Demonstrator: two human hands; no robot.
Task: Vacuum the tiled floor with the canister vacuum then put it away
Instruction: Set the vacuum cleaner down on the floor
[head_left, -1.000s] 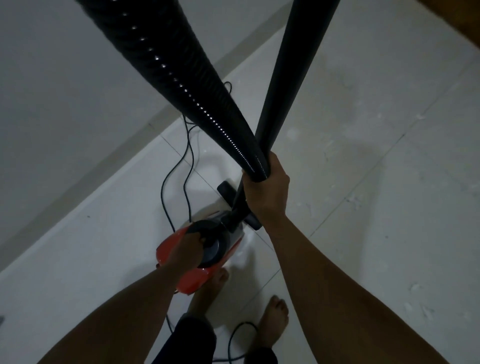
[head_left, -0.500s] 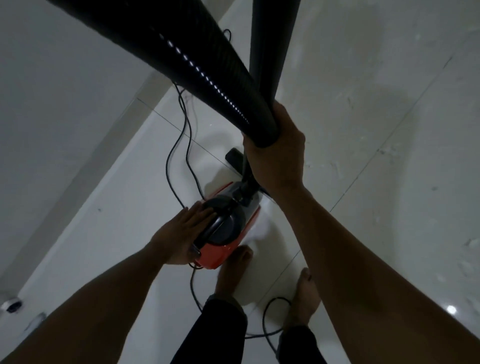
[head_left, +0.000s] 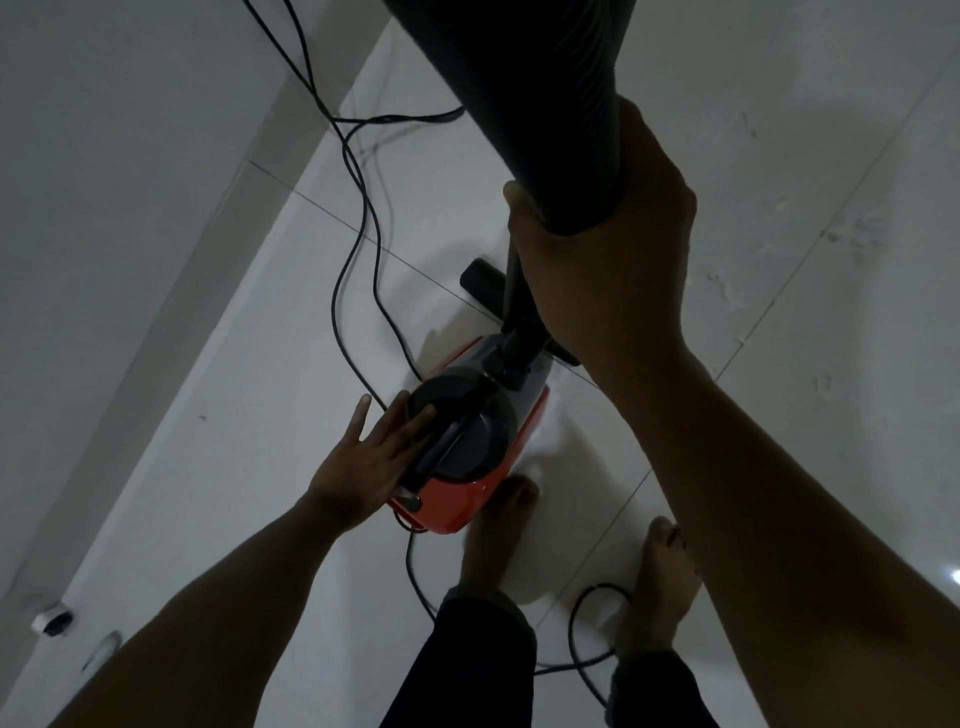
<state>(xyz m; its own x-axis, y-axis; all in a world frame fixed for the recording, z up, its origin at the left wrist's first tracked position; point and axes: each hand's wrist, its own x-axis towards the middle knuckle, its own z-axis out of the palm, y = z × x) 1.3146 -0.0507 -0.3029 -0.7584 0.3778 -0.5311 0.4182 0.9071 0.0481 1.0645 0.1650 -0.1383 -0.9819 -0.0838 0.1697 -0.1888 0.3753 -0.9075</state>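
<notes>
Since 1.0 s earlier: left hand (head_left: 374, 462) had let go of its grip on the vacuum (head_left: 467, 493) and lay flat; right hand (head_left: 608, 260) had come up nearer the camera with its load

Position: vacuum stood on the floor (head_left: 208, 467), just ahead of the bare feet (head_left: 498, 525), near the wall (head_left: 104, 156). Cord (head_left: 353, 218) trailed from it along the tiles and looped by the right foot

Right hand: clenched around the hose (head_left: 545, 104) end, the wand (head_left: 519, 312) seemingly bunched in with it; arm bent, hand raised well above the vacuum. Wand ran down to the body, with the nozzle (head_left: 483, 280) showing behind it

Left hand: released, fingers straight and slightly spread, palm down, tips resting on the dark top beside the handle (head_left: 441, 447); arm reached forward and down

Step, judged: the putting-away stage, or a shift of the vacuum, with hose and wand gathered. Whether the floor was finished could not be told

Next move calls for: left fingers to curl under the handle for a lift, hose kept high, and the cord cleared from the feet first, since it could snag
</notes>
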